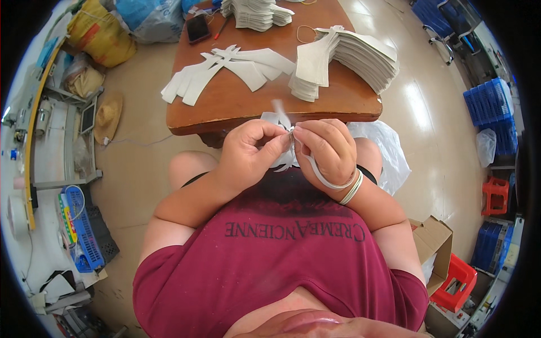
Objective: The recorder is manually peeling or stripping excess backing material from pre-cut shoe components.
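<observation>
My left hand (251, 151) and my right hand (329, 147) meet in front of my chest, just short of the table's near edge. Both are closed, thumbs and fingertips pinched together on a narrow white strip (279, 111), whose upper end is blurred by motion. More white pieces hang below my fingers, partly hidden by them. From my right hand a pale flat band (322, 179) curves down toward the wrist, where several thin pale bands (352, 188) are looped. Beyond my hands, flat white cut pieces (245, 73) lie fanned and overlapping on the brown table (225, 115).
A thick stack of white cut pieces (360, 56) stands at the table's right, another stack (253, 14) at its far end. A dark phone (198, 29) and a red pen (221, 28) lie far left. A white plastic bag (389, 155) hangs right of my knee; a cardboard box (433, 242) stands lower right.
</observation>
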`<state>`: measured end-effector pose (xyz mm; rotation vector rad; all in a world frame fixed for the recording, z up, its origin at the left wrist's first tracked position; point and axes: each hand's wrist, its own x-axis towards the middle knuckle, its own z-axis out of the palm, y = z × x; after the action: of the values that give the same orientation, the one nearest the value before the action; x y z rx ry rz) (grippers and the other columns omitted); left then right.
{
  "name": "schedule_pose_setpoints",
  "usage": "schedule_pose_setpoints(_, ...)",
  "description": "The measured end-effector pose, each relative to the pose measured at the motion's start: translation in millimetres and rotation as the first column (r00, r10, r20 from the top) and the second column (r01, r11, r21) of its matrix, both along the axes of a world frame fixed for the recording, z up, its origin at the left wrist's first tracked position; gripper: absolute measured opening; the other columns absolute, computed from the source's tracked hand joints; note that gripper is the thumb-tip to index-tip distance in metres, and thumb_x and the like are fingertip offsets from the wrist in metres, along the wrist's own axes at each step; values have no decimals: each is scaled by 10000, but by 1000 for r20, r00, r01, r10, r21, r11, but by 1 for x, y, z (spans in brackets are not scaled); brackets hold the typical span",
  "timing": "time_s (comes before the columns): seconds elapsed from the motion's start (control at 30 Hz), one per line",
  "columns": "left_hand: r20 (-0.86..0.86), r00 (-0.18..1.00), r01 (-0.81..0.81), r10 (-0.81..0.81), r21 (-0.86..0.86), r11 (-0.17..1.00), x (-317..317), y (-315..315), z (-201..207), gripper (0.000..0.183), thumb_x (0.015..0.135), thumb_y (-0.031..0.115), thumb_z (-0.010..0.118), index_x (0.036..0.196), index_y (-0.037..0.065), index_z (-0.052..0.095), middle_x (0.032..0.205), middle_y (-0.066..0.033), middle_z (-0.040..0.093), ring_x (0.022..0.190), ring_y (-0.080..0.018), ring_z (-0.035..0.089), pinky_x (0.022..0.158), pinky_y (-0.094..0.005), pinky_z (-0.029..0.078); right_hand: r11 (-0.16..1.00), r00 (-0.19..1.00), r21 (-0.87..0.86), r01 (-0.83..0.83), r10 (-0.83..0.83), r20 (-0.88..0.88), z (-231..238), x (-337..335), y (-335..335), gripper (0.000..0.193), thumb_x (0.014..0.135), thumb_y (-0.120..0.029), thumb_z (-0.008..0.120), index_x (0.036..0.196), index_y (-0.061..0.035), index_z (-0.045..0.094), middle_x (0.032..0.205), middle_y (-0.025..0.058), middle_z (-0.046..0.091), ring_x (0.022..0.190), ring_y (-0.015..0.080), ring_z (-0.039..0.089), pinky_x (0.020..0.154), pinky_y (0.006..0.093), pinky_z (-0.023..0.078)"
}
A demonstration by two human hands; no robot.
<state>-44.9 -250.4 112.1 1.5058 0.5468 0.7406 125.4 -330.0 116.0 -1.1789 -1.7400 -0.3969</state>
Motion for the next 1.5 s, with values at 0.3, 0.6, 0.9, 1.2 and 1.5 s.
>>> schedule_pose_setpoints(0.3, 151, 986, -56, 75, -123, 991, 2, -2, -7, 106, 955, 61, 601, 992, -28, 644, 867, -35, 675, 782, -70, 615, 692, -222, 504, 988, 996, -136, -77, 69, -61, 9, -10, -2, 419, 657, 8, 723, 1073, 12, 675, 1023, 117, 612, 862, 269, 610, 757, 367, 515)
schedule_pose_setpoints(0.6, 154, 986, -25, 70, -278, 960, 9, 4, 2, 141, 975, 104, 590, 1006, -25, 637, 801, -14, 636, 701, -45, 548, 609, -205, 443, 1000, 995, -29, 5, -2, 100, 8, -4, 5, 272, 684, -50, 756, 946, -14, 691, 1030, 99, 611, 866, 268, 600, 756, 380, 497)
schedule_pose_setpoints(0.9, 50, 987, -129, 155, -347, 929, 8, 11, -7, 166, 1025, 187, 489, 1012, 34, 553, 850, -27, 599, 677, -73, 544, 603, -227, 460, 979, 982, -85, -183, 186, 24, 14, 0, 3, 246, 679, -53, 747, 913, -61, 671, 1042, 108, 628, 924, 293, 607, 781, 402, 486)
schedule_pose_setpoints(1.2, 109, 917, -328, 385, -346, 879, 4, 45, -25, 178, 1031, 237, 467, 1033, 72, 532, 856, -12, 564, 751, -82, 530, 678, -234, 458, 844, 878, -261, -469, 478, -30, 12, 5, 0, 243, 764, 42, 689, 922, -27, 518, 1112, 171, 660, 1058, 324, 647, 936, 443, 519)
schedule_pose_setpoints(1.5, 112, 993, 32, 27, -490, 871, 7, 31, -8, 263, 981, 192, 598, 1140, -17, 601, 1001, -100, 663, 836, -147, 639, 748, -277, 521, 902, 933, -239, -360, 342, -114, 14, 6, 2, 236, 762, 83, 655, 905, -35, 508, 1104, 172, 668, 1011, 350, 637, 890, 437, 513)
